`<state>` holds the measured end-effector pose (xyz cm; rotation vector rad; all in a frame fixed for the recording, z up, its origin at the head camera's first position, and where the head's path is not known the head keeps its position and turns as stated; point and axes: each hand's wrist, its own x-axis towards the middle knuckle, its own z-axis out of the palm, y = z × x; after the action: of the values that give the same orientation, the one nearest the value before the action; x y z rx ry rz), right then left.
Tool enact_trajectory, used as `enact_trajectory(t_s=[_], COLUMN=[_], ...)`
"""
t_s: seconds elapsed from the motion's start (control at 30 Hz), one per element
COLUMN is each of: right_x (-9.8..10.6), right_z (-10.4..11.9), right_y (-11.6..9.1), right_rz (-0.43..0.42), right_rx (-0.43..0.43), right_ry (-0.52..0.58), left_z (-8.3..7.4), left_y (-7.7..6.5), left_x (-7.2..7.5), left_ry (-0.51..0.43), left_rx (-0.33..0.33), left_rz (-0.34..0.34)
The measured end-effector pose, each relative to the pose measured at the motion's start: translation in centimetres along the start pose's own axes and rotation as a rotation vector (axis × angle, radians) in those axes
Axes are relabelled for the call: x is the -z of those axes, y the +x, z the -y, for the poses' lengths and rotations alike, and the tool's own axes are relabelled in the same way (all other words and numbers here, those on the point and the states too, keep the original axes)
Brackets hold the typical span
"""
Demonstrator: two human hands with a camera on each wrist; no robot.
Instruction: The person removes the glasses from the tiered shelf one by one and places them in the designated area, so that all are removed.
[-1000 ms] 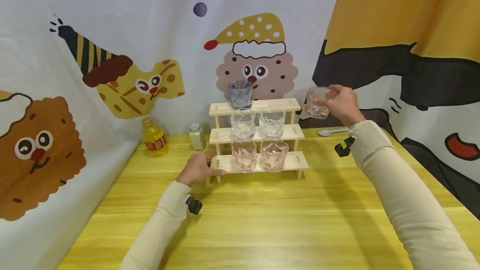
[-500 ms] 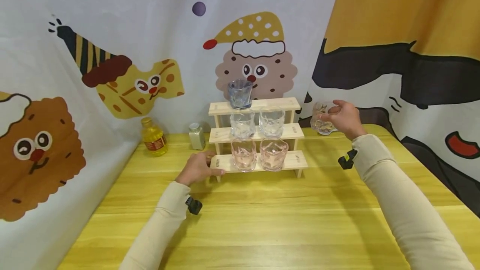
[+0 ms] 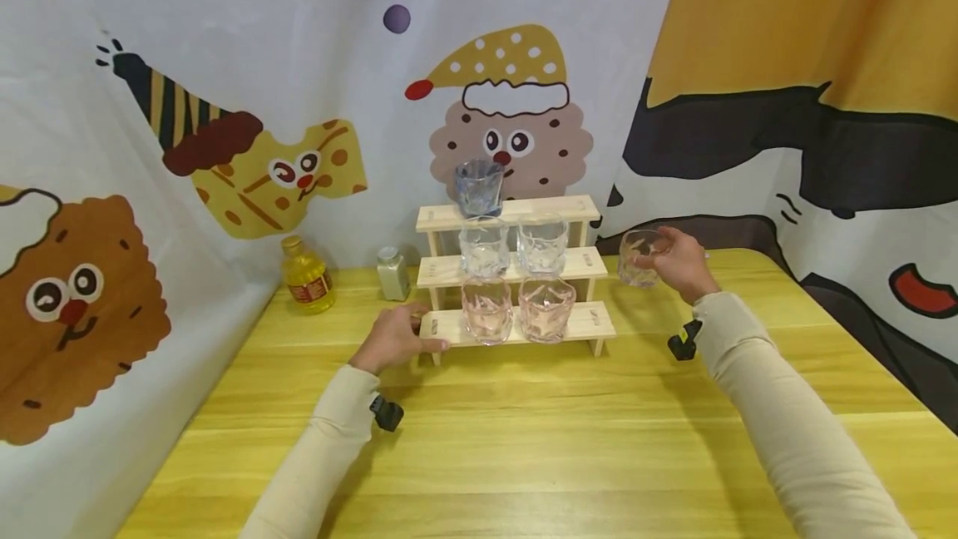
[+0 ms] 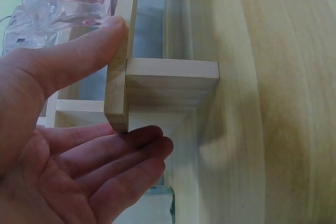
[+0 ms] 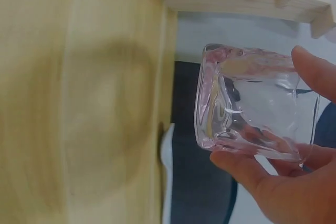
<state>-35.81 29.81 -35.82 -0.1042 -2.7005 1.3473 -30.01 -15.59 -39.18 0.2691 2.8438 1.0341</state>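
Observation:
My right hand (image 3: 677,263) holds a faintly pink drinking glass (image 3: 639,260) by its side, right of the wooden three-step display stand (image 3: 595,320). In the right wrist view the glass (image 5: 247,106) hangs over the table, thumb and fingers on opposite sides. My left hand (image 3: 394,338) grips the left end of the stand's lowest shelf. The left wrist view has its thumb (image 4: 86,53) on top of the board, fingers by the end. Two pink glasses (image 3: 546,310) stand on the lowest shelf, two clear glasses (image 3: 543,245) on the middle one, and a blue glass (image 3: 479,188) on the top left.
A bottle of yellow oil (image 3: 308,277) and a small white-filled jar (image 3: 392,274) stand left of the stand. Behind the right hand a white spoon (image 5: 167,166) lies near the table's back edge. A printed curtain (image 3: 299,40) rises behind the wooden table (image 3: 509,439).
My right hand has lowered the pink glass beside the stand, in front of the spoon. The left hand has stayed at the lowest shelf.

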Motion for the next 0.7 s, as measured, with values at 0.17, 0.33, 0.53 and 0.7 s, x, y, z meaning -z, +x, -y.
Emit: enact_trajectory(t_s=[0.17,0.33,0.53,0.7], right_x=[-0.9,-1.7,-2.5,-3.1], right_z=[-0.8,-1.8,-2.5,-2.6], right_y=[0.1,0.4,0.6,0.5], right_rz=[0.014,0.024,0.032,0.056], right_rx=[0.005,0.027,0.041,0.020], right_ry=[0.020,0.001,0.012,0.036], left_z=[0.0,0.1,0.0,0.2], left_y=[-0.1,0.0,0.0,0.0], left_x=[0.0,-0.1,-0.1,-0.2], left_ry=[-0.001,0.008,-0.011,-0.024], left_rx=[0.005,0.008,0.014,0.013], left_rz=[-0.005,-0.003,-0.002,-0.007])
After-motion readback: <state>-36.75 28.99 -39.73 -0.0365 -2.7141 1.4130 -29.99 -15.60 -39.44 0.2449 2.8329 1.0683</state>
